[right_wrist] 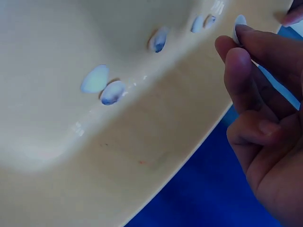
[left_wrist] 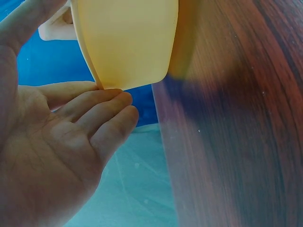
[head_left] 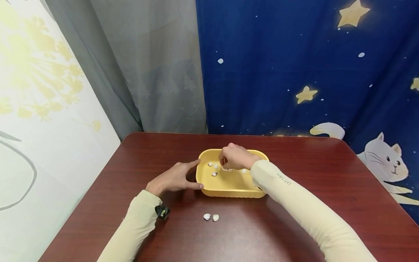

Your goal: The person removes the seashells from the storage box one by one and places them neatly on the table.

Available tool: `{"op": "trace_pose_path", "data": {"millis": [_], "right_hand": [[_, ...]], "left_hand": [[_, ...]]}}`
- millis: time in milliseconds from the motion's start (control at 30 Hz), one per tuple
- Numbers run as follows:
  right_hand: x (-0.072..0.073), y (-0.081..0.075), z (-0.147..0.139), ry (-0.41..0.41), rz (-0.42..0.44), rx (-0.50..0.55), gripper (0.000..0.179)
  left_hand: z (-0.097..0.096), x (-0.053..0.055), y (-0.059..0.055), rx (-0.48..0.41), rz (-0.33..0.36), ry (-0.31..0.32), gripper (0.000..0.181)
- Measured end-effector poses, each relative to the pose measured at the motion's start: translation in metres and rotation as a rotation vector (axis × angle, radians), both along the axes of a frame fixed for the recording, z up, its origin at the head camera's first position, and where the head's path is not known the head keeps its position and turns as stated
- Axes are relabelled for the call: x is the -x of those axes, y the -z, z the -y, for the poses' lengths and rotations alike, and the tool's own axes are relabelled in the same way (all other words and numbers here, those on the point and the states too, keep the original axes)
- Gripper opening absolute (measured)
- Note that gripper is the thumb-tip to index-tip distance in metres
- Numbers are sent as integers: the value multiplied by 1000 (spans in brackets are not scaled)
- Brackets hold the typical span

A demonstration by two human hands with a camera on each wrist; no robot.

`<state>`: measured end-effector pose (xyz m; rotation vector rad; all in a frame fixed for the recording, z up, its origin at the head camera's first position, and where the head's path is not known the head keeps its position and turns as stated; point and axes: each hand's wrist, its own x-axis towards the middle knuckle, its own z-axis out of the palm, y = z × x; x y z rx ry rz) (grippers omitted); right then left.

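A yellow plastic tub (head_left: 234, 193) stands on the table. At its left end lies my left hand (head_left: 176, 177), thumb and index finger spread wide against the rim; in the left wrist view its fairly straight fingers (left_wrist: 106, 123) touch the tub's end. Over the tub, my right hand (head_left: 239, 157) pinches a small white seashell (right_wrist: 238, 23) between thumb and fingertips. Several more seashells lie on the tub's floor, among them a pale one (right_wrist: 95, 78) beside a purple-tinged one (right_wrist: 112, 92). Two shells (head_left: 207, 217) (head_left: 215, 217) sit side by side on the table in front of the tub.
The dark red wooden table (head_left: 311, 203) extends around the tub on all sides. Behind it hang a grey curtain (head_left: 160, 72) and a blue star-patterned curtain (head_left: 262, 80). A white patterned surface (head_left: 49, 127) borders the table's left side.
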<state>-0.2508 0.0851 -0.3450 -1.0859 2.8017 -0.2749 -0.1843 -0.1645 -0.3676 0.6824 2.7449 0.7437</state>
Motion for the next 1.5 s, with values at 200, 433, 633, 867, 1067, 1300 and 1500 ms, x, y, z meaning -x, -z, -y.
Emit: {"op": "trace_pose_path", "data": {"millis": [200, 433, 633, 867, 1067, 1300, 1500], "right_hand": [[-7, -9, -3, -51, -18, 7, 10], [-15, -22, -5, -88, -51, 8, 13], [-25, -31, -9, -87, -63, 47, 11], [-39, -34, -18, -110, -58, 106, 12], [-53, -33, -22, -134, -68, 148, 13], [-67, -30, -21, -152, -87, 159, 11], [-78, -25, -19, -155, -89, 161, 11]], "left_hand": [[0, 1, 1, -6, -25, 19, 97], [1, 2, 2, 4, -33, 22, 98], [1, 1, 1, 0, -29, 15, 97], [0, -1, 0, -9, -16, 14, 97], [1, -1, -1, -1, -36, 24, 97], [1, -1, 0, 3, -26, 12, 98], [0, 0, 1, 6, -26, 12, 97]]}}
